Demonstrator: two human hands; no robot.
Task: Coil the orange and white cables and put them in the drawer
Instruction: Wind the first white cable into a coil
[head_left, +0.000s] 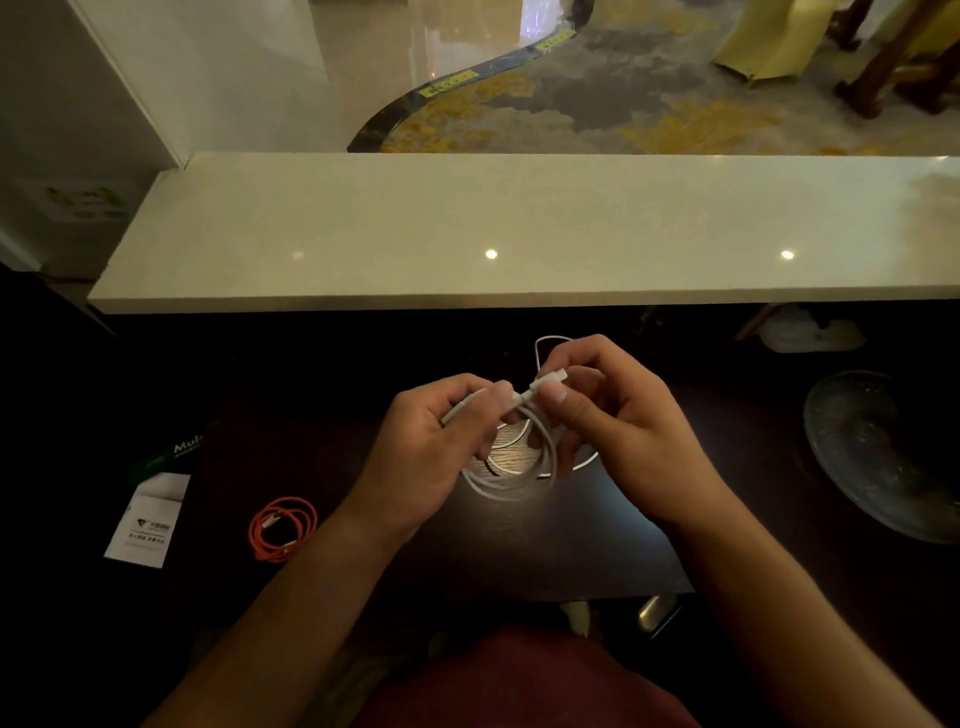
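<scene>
At the desk's centre, my left hand (436, 441) grips the white cable (511, 470) coil; my right hand (602, 415) pinches its plug end. It's limp, springy (hold the loops together). Orange cable (283, 527) lies coiled at eight o'clock.

glass dish (883, 457): cut by right edge | leaflet (143, 519): print illegible

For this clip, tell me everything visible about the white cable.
The white cable is thin, smooth and plastic-looking, gathered into several loose loops that hang between both hands above the dark desk. The left hand grips the bundle near one end; the right hand pinches a white connector plug at the top. One thin strand arcs up behind the right hand's fingers. It is not yet tied or set down.
</scene>
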